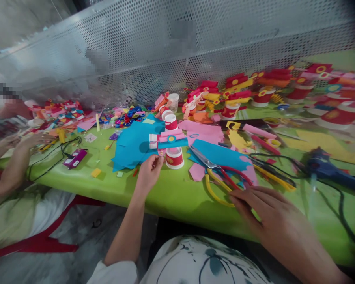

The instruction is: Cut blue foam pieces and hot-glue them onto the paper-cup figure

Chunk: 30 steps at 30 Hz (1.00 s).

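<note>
My left hand (150, 170) is closed in a pinch in front of a paper-cup craft figure. A small pink bit shows at the fingertips, but what they hold is too small to make out. The figure has a red paper cup (174, 158) with a white rim at its base, pink and blue paper rolls (173, 138) across the middle and another red cup (170, 123) above. My right hand (272, 215) has its fingers closed at the handles of a pair of scissors (221, 170) with red and yellow grips. The scissors' blades point away, over blue paper.
Blue paper sheets (130, 142) and pink paper (204, 132) lie around the figure. A blue glue gun (334, 167) with its cord is at right. Finished cup figures (262, 96) line the back by a perforated metal panel (154, 59). A purple power socket (75, 158) and another person's arm (17, 165) are at left.
</note>
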Tool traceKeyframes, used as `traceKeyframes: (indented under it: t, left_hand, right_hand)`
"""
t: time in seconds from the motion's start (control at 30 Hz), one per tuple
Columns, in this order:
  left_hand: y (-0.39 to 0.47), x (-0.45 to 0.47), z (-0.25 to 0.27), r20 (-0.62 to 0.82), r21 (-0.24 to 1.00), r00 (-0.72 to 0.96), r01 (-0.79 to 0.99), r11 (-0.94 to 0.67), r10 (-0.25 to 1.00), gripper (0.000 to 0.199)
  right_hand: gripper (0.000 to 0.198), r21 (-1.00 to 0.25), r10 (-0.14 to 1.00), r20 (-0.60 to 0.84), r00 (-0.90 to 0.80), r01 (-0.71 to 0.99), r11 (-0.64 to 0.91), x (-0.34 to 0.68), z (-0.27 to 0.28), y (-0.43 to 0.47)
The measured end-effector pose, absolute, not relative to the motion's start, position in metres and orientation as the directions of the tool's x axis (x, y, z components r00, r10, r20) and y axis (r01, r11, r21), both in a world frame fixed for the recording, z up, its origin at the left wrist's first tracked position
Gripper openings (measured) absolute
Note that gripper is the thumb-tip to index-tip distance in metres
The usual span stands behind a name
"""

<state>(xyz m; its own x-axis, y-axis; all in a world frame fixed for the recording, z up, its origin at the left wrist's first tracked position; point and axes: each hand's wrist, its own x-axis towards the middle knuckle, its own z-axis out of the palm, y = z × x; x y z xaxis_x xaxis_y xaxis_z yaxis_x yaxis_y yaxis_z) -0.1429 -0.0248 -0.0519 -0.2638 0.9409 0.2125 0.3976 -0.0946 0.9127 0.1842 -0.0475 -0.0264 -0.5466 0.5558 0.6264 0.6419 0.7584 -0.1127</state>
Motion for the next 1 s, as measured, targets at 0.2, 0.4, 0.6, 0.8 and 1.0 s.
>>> traceKeyframes:
  t: [0.2, 0.4, 0.6, 0.8, 1.0]
  left_hand:
    - [-0.048, -0.150, -0.038, 0.225, 0.925, -0.314, 0.367, -0.100, 0.922, 0.039]
    - [-0.071, -0.156, -0.030, 0.319, 0.902, -0.534, 0.424, -0.078, 0.783, 0.037]
    - [-0.081, -0.162, -0.020, 0.471, 0.881, -0.790, 0.441, -0.171, 0.392, 0.030]
    - [-0.086, -0.169, -0.023, 0.533, 0.844, -0.768, 0.457, -0.281, 0.356, 0.021]
    - [-0.074, -0.145, -0.039, 0.419, 0.714, -0.242, 0.684, -0.152, 0.875, 0.031]
  right_hand:
    - [0.016, -0.107, 0.530, 0.639, -0.558, 0.617, 0.779, 0.172, -0.023, -0.047]
    - [0.013, -0.104, 0.486, 0.654, -0.580, 0.567, 0.817, 0.157, -0.019, -0.044]
    - [0.011, -0.101, 0.485, 0.641, -0.595, 0.561, 0.822, 0.156, -0.023, -0.042]
    - [0.011, -0.107, 0.540, 0.617, -0.573, 0.619, 0.778, 0.163, -0.036, -0.039]
    - [0.013, -0.095, 0.605, 0.565, -0.561, 0.684, 0.723, 0.166, -0.032, -0.040]
